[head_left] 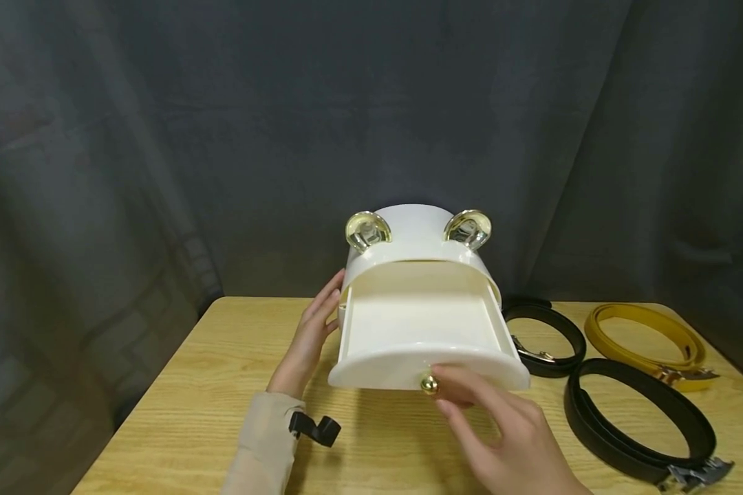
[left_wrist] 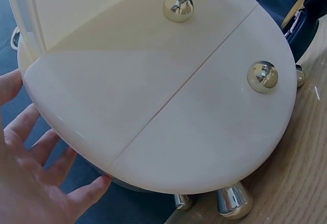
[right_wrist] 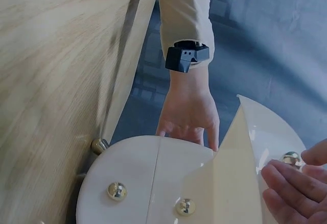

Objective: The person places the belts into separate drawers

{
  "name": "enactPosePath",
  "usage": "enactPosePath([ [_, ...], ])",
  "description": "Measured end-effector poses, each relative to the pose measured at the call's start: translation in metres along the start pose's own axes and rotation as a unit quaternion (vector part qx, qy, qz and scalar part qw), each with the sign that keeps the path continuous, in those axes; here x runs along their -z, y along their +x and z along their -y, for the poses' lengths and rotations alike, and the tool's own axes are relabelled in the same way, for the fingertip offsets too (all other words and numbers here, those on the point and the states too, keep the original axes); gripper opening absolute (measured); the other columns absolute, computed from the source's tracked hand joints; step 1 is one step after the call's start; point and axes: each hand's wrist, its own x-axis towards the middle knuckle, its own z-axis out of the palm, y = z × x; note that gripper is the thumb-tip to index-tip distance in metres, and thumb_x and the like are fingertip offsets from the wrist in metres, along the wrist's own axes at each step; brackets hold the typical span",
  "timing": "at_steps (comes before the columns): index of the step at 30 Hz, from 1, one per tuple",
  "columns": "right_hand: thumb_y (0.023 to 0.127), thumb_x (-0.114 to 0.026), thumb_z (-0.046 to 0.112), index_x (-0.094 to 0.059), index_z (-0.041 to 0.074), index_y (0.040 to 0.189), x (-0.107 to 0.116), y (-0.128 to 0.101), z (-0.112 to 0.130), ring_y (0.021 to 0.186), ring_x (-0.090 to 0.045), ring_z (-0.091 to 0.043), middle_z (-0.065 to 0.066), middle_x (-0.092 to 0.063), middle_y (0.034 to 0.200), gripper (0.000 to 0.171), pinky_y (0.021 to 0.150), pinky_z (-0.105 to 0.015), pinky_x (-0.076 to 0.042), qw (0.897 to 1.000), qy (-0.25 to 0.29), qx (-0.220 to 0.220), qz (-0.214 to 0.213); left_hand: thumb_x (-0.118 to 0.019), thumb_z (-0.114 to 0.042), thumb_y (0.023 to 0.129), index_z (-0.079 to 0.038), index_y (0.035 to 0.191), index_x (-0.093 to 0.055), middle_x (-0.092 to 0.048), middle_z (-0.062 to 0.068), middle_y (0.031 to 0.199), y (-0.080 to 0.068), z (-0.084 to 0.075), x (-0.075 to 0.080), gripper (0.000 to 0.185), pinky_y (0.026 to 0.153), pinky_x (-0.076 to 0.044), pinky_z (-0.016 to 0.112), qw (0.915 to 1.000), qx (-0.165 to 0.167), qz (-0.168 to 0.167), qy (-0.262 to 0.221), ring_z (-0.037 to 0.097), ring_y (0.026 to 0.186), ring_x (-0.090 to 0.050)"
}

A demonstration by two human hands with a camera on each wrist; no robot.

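Observation:
A white rounded drawer box [head_left: 416,230] with gold ears stands on the table. Its white top drawer [head_left: 424,316] is pulled out toward me, and its inside shows bare. At the drawer's front, the thumb and fingers of my right hand [head_left: 508,426] are around the gold knob [head_left: 429,383], pinching it from the right side. My left hand [head_left: 309,333] rests against the box's left side with its fingers spread and fairly straight. Lower on the box front, the left wrist view shows two more gold knobs, one of them a lower drawer knob [left_wrist: 262,76].
To the right of the box lie a coiled black belt [head_left: 576,330], a coiled yellow-brown belt [head_left: 644,333] and a larger black belt [head_left: 640,412] nearer the front. Short gold legs [left_wrist: 235,201] hold the box off the wooden table [head_left: 192,405]. A dark curtain [head_left: 285,137] hangs behind.

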Motion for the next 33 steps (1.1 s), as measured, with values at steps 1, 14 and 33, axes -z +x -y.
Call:
enactPosePath([
  [1, 0.102, -0.055, 0.032, -0.068, 0.005, 0.118, 0.001, -0.001, 0.0, 0.082, -0.068, -0.005, -0.002, -0.072, 0.104, 0.034, 0.075, -0.014, -0.052, 1.0, 0.002, 0.004, -0.008, -0.043, -0.034, 0.106, -0.021, 0.156, -0.035, -0.031, -0.003, 0.159, 0.0, 0.0, 0.0, 0.052, 0.112, -0.027, 0.057, 1.0, 0.0, -0.002, 0.0, 0.018, 0.146, -0.025],
  [14, 0.074, -0.084, -0.001, -0.075, 0.012, 0.101, 0.036, -0.022, 0.0, 0.081, -0.068, 0.001, 0.002, -0.074, 0.093, 0.032, 0.075, -0.011, -0.051, 0.995, -0.041, -0.089, -0.028, -0.044, -0.036, 0.106, -0.023, 0.155, -0.037, -0.033, -0.004, 0.158, -0.001, 0.001, 0.001, 0.051, 0.112, -0.026, 0.057, 0.9999, -0.001, -0.008, 0.007, 0.018, 0.145, -0.026],
  [33, 0.058, -0.088, -0.01, -0.074, 0.015, 0.089, 0.067, -0.055, -0.021, 0.066, -0.062, 0.001, 0.003, -0.072, 0.08, 0.042, 0.064, -0.005, -0.045, 0.953, -0.19, -0.235, -0.013, -0.044, -0.035, 0.106, -0.021, 0.155, -0.036, -0.033, -0.004, 0.159, 0.0, -0.001, 0.0, 0.051, 0.111, -0.028, 0.056, 1.0, 0.0, -0.009, 0.005, 0.018, 0.145, -0.027],
])
